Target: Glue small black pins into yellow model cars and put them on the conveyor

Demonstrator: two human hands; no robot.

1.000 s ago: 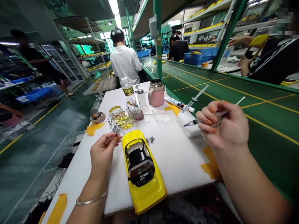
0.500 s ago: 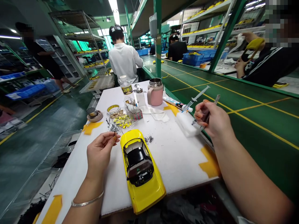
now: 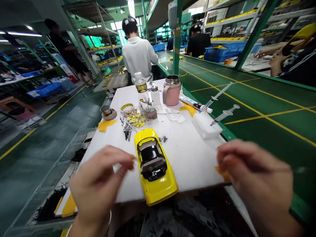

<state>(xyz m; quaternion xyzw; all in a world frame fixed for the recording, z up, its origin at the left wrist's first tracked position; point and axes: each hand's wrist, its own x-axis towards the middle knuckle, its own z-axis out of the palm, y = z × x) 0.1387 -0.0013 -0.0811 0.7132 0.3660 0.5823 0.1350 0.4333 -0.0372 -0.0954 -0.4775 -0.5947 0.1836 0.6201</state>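
Observation:
A yellow model car (image 3: 155,168) lies on the white foam mat (image 3: 190,161), its nose toward me. My left hand (image 3: 103,184) hovers just left of the car, blurred, thumb and fingers pinched together; what they pinch is too small to make out. My right hand (image 3: 254,177) hangs over the mat's right corner, smeared by motion, fingers curled. Two syringes (image 3: 224,114) stand stuck in a white foam block (image 3: 206,126) beyond my right hand.
Behind the car lie black pins (image 3: 127,130), small yellow parts (image 3: 137,120), a tape roll (image 3: 127,107), a bottle (image 3: 140,84) and a pink mug (image 3: 171,92). A green conveyor (image 3: 259,98) runs on the right. A person in white (image 3: 139,56) stands beyond the table.
My right hand has left the syringe in the foam block and dropped toward me. My left hand has also come down and nearer. The view has tilted closer to both hands.

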